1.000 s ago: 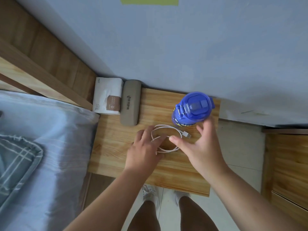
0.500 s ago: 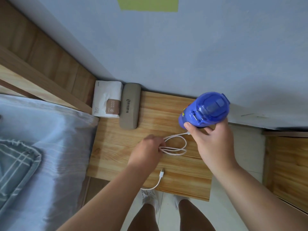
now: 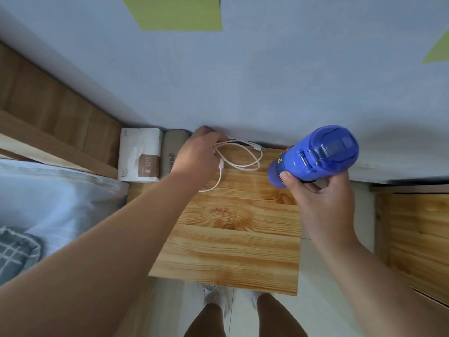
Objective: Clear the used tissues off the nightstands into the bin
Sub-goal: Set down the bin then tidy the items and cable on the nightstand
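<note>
I look down on a light wooden nightstand [image 3: 233, 244] against a blue-grey wall. My left hand [image 3: 196, 154] is at the stand's back edge, gripping a coiled white charging cable [image 3: 243, 156] that rests on the wood by the wall. My right hand [image 3: 315, 190] holds a blue water bottle [image 3: 315, 156] tilted in the air above the stand's right back corner. A white pack of tissues [image 3: 141, 154] lies at the back left corner. No loose used tissue and no bin are in view.
A grey-brown glasses case [image 3: 173, 152] lies between the tissue pack and my left hand. The bed [image 3: 48, 203] with pale sheet and wooden headboard is on the left. A wooden cabinet [image 3: 418, 239] stands on the right. My legs and white shoes show below.
My left hand carried the cable from the stand's middle to the back edge by the wall. My right hand took the bottle off the stand and lifted it up and to the right.
</note>
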